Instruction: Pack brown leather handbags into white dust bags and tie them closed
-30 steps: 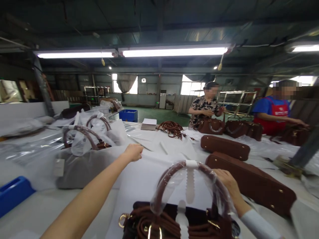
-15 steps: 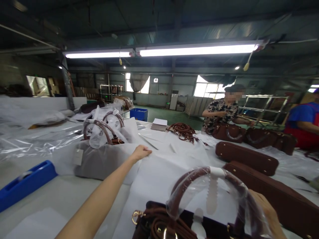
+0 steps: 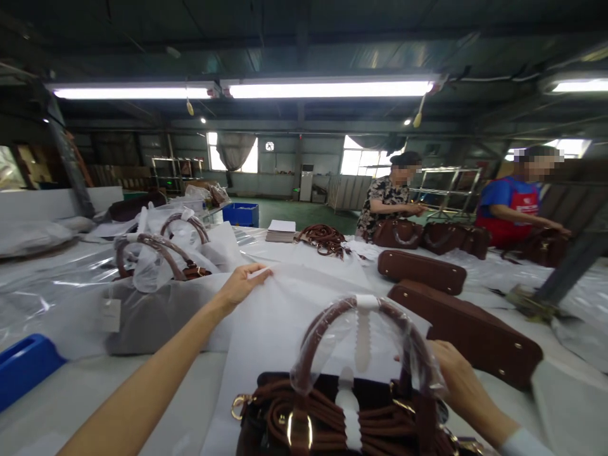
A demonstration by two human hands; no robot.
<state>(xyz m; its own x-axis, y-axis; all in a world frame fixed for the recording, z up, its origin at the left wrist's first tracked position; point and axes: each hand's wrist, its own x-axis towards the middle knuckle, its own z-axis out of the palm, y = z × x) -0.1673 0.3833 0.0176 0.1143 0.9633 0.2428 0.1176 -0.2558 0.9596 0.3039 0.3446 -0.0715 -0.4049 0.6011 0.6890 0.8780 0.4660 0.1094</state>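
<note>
A brown handbag (image 3: 342, 415) stands right in front of me, its two handles (image 3: 361, 329) wrapped in clear plastic with a white foam strip. My right hand (image 3: 456, 380) rests on the bag's right side by the handle. My left hand (image 3: 240, 285) reaches forward and pinches the far edge of a white fabric dust bag (image 3: 285, 316) that lies flat on the table behind the handbag.
A handbag inside a grey dust bag (image 3: 156, 304) sits to the left, a blue tray (image 3: 23, 367) at the left edge. Two brown handbags (image 3: 465, 329) lie on their sides at the right. Two other people work at the table's far side with more bags.
My left hand has lifted the far edge of the white dust bag slightly and turned palm-up. The view swung left and back again.
</note>
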